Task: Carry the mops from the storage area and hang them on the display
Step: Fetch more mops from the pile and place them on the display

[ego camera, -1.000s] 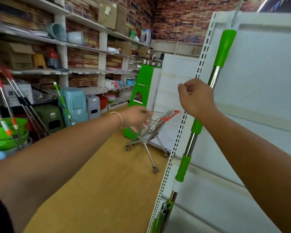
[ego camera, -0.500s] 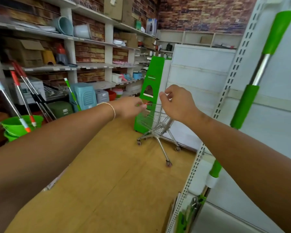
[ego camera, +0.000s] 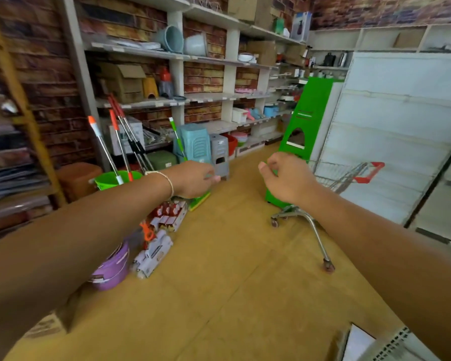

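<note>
Now both arms outstretched over tan floor. Left hand (ego camera: 193,179) loosely curled, grasping nothing; right hand (ego camera: 288,178) likewise, empty. Orange-tipped metal-handled mops (ego camera: 103,147) upright in green plastic bucket (ego camera: 115,178), left of left fingertips, well apart. Wire shopping cart with red handle (ego camera: 349,175) just right of right fingers.

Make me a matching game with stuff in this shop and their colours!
Things:
1. bucket
2. trolley handle
3. tub
4. small stool

Colours:
A. purple
B. grey
C. green
D. red

Pairs: 1-C, 2-D, 3-A, 4-B
</note>
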Demonstrator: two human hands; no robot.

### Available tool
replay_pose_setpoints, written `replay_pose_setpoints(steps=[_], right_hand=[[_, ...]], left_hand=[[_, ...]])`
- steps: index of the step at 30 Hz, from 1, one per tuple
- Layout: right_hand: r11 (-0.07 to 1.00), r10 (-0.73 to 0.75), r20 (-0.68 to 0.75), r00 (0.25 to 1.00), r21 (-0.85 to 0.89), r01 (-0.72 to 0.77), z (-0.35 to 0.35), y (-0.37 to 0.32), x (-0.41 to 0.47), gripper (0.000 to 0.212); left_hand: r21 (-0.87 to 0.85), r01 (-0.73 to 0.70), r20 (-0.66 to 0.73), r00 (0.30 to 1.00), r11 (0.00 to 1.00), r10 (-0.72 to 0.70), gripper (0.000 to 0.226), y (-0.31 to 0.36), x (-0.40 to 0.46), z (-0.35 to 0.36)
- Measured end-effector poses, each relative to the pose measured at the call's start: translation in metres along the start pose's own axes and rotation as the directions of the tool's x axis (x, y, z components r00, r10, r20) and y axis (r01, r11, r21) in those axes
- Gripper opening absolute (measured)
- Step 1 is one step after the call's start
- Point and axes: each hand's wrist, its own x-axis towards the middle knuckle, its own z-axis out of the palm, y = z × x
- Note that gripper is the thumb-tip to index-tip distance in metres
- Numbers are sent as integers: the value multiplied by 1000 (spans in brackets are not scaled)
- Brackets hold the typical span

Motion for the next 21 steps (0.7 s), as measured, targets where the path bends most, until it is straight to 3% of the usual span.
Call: replay_pose_setpoints(steps=[11, 21], right_hand=[[989, -99, 148, 984, -91, 113, 85, 2, 90, 47], [979, -132, 284, 950, -113, 170, 140, 60, 243, 56]], left_hand=[[2, 94, 52, 994, 996, -94, 44, -81, 59, 43], [63, 178, 49, 982, 982, -181, 42, -119, 206, 25]])
